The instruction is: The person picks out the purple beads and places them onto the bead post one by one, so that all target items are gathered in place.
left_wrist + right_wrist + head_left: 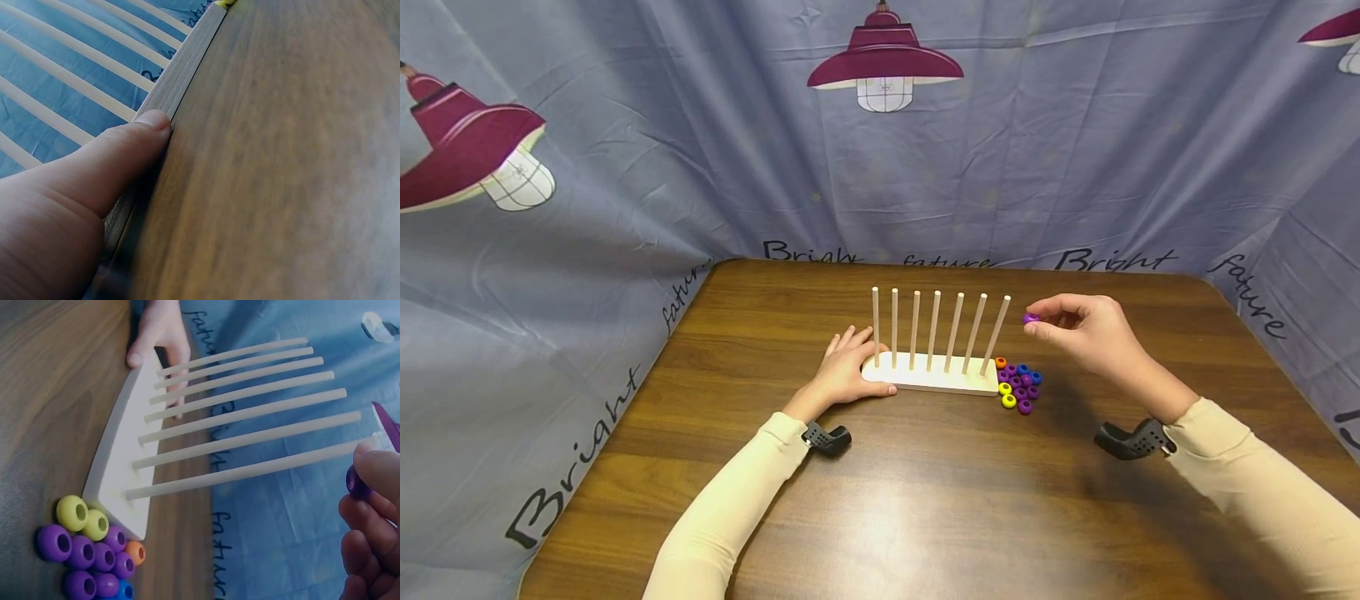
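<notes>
A pale wooden peg board (936, 382) with several upright pegs (934, 329) stands in the middle of the table. My left hand (841, 371) grips its left end, the thumb (153, 120) along the front edge and the other fingers spread behind. Up to the right of the board, my right hand (1097, 333) pinches a purple bead (1031, 319) between thumb and fingertips. In the right wrist view this bead (356, 482) is level with the tip of the nearest peg (250, 469), slightly apart from it. All the pegs are bare.
Loose beads lie bunched against the board's right end: several purple ones (1026, 407), yellow (1009, 402), blue (1036, 377) and one orange (1001, 362). The brown wooden table (880, 500) ends at a blue printed curtain (1037, 167) behind and at the sides.
</notes>
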Demonstrator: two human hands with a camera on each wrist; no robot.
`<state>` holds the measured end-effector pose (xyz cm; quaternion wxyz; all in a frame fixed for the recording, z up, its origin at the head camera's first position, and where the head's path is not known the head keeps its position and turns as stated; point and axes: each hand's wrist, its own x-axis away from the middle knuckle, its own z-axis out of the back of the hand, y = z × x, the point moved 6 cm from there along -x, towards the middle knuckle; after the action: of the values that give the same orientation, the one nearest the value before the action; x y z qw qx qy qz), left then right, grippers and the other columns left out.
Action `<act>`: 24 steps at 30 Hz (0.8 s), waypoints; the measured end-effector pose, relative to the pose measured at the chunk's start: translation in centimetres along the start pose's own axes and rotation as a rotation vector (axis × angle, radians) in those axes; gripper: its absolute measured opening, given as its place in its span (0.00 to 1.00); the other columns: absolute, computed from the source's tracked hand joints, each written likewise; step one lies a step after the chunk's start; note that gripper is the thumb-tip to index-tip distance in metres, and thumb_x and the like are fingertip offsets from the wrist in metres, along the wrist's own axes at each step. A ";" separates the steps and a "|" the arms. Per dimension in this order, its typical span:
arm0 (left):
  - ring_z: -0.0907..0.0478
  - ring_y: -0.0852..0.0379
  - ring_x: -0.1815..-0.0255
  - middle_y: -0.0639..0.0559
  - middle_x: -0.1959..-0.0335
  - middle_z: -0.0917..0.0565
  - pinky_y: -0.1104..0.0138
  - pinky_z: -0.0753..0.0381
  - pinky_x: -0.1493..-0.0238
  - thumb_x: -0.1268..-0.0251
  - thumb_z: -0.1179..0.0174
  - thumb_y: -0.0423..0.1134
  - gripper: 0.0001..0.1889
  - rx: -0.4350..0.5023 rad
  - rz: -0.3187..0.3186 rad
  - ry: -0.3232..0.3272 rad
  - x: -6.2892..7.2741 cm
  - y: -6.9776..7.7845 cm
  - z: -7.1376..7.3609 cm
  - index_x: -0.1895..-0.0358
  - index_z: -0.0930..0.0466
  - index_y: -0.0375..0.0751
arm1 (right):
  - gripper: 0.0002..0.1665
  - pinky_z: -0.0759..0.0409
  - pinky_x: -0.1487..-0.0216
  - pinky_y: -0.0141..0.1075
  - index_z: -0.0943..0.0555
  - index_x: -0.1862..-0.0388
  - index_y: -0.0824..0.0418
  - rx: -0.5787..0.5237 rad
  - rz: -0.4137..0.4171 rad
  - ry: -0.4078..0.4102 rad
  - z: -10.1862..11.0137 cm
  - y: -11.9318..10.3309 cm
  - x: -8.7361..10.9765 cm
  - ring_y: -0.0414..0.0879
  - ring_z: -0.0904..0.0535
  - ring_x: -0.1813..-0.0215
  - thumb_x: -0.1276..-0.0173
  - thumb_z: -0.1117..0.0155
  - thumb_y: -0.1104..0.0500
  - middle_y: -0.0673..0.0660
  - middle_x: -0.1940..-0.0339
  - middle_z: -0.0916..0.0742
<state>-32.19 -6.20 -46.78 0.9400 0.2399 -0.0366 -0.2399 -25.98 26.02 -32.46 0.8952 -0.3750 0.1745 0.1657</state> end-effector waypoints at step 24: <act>0.52 0.34 0.15 0.39 0.19 0.39 0.41 0.59 0.16 0.50 0.26 0.63 0.38 0.005 -0.008 0.010 0.1 -0.1 0.0 0.36 0.21 0.51 | 0.10 0.23 0.73 0.21 0.12 0.58 0.67 -0.087 -0.048 -0.041 1.2 -1.7 -2.2 0.26 0.20 0.73 0.36 0.25 0.62 0.26 0.74 0.15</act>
<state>-32.13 -6.31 -46.79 0.9385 0.2436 -0.0317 -0.2426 -27.00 25.42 -29.66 0.8853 -0.4141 0.1397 0.1591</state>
